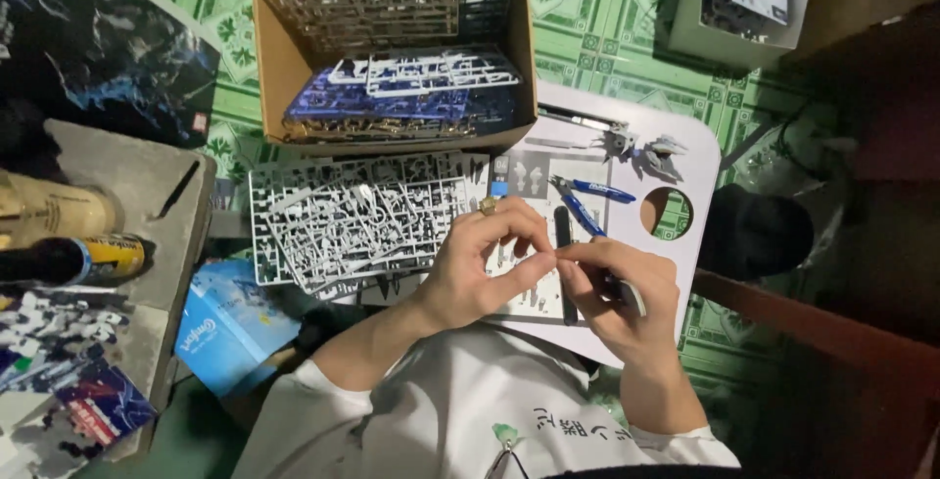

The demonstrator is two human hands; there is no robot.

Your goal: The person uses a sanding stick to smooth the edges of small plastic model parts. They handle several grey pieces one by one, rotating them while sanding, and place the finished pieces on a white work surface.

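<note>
My left hand pinches a tiny grey model part between thumb and forefinger, a ring on one finger. My right hand touches the same part with its fingertips and grips a slim grey-handled tool in its palm. Both hands hover over an open instruction sheet on a small white lap table. A grey sprue of plastic parts lies just left of my left hand.
Blue-handled nippers and a dark file lie on the sheet. A cardboard box of sprues stands beyond. Small assembled grey pieces sit at the table's far edge. A grey side stand with bottles is at left.
</note>
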